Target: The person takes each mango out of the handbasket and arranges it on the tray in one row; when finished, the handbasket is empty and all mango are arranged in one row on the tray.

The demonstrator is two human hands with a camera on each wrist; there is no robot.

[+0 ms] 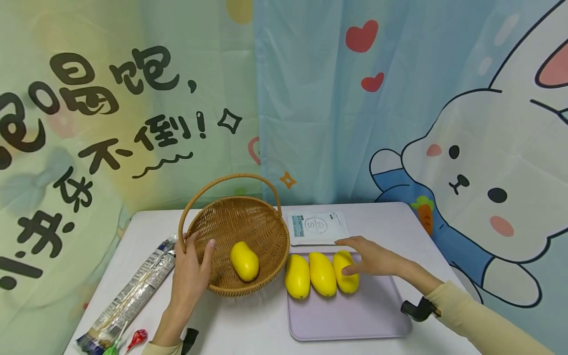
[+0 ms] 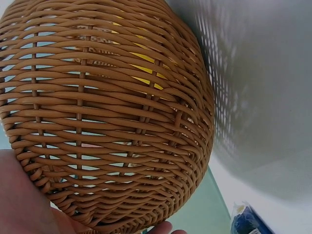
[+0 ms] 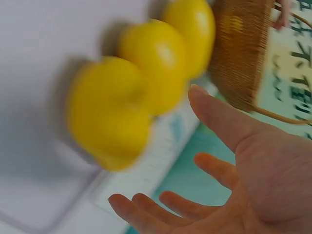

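Observation:
My left hand (image 1: 191,276) grips the left side of a brown wicker basket (image 1: 275,236), its thumb over the rim. The basket tilts towards me, and one yellow mango (image 1: 244,261) lies inside. Close up, the left wrist view is filled by the woven wall (image 2: 107,112), with yellow showing through the gaps. Over the right part of a lilac tray (image 1: 346,320), my right hand (image 1: 372,256) hovers with spread fingers by the rightmost mango (image 1: 346,273). Two more mangoes, a middle one (image 1: 322,274) and a left one (image 1: 297,277), lie beside it. In the right wrist view, that hand (image 3: 243,180) holds nothing.
A white packet (image 1: 317,227) lies behind the tray. Along the table's left side stretches a long silver package (image 1: 133,291), with a red-wrapped lollipop (image 1: 138,337) and a green one (image 1: 111,349) near its front end. A printed curtain (image 1: 301,98) hangs behind the table.

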